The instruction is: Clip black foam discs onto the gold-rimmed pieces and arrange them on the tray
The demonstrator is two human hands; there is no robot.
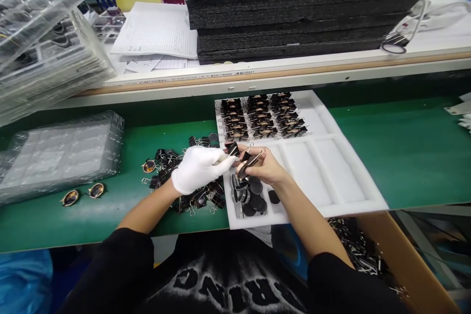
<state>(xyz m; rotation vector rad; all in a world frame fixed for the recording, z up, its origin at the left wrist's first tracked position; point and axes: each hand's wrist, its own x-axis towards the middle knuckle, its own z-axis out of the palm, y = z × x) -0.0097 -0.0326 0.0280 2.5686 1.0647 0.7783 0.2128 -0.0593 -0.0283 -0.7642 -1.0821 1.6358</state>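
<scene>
My left hand (201, 167), in a white glove, pinches a black binder clip (232, 148) by its wire handles. Bare and closed, my right hand (268, 167) grips a round, gold-edged eyeglass frame part (243, 170), with another binder clip (246, 156) on it. The hands meet over the left edge of a white foam tray (353, 176). Rows of similar clipped frame parts (259, 117) fill its far left section. Dark round lenses (254, 200) lie in the near left compartment, below my fingers. A pile of loose binder clips (198, 198) spreads beside and under my left forearm.
Round brown-lensed frame parts (70, 198) lie on the green table (147, 228). Clear plastic trays (62, 152) stand at left, more (44, 44) on the shelf above. Black foam sheets (294, 19) and papers (158, 34) occupy that shelf. An open cardboard box (415, 260) holds clips below right.
</scene>
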